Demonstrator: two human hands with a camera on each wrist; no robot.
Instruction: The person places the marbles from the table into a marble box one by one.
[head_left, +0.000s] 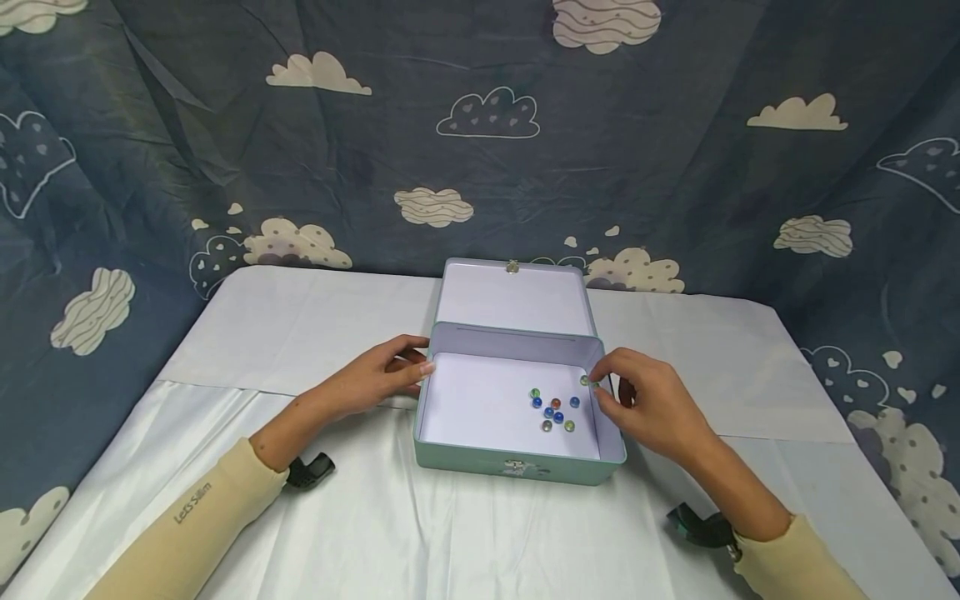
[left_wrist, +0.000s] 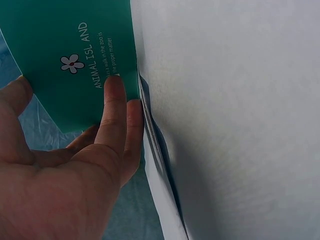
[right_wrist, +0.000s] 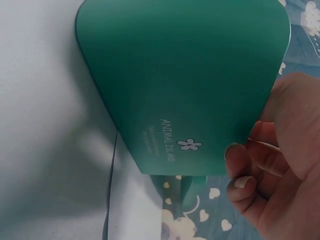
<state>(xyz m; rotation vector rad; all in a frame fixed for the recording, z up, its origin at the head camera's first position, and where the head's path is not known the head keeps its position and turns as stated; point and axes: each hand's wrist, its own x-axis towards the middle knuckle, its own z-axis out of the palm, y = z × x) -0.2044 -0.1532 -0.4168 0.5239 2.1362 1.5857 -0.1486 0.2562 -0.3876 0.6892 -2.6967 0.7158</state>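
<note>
An open green tin box (head_left: 465,460) with a pale lilac inside stands on the white cloth. Several glass marbles (head_left: 558,417), blue, green and red, lie loose on its floor, toward the right side. My left hand (head_left: 382,371) rests at the box's left wall; its fingers (left_wrist: 115,107) lie mostly straight against the outside, with the thumb at the rim. Over the right rim reaches my right hand (head_left: 652,404), pinching a greenish marble (head_left: 584,380) at the tips of thumb and index finger. In the right wrist view the box wall hides those fingertips and the marble.
The lid (head_left: 513,296) is folded back behind the box. White cloth (head_left: 360,517) covers the table around it. A dark blue curtain (head_left: 390,167) with clouds hangs behind. Dark wrist cameras (head_left: 311,472) sit below both forearms.
</note>
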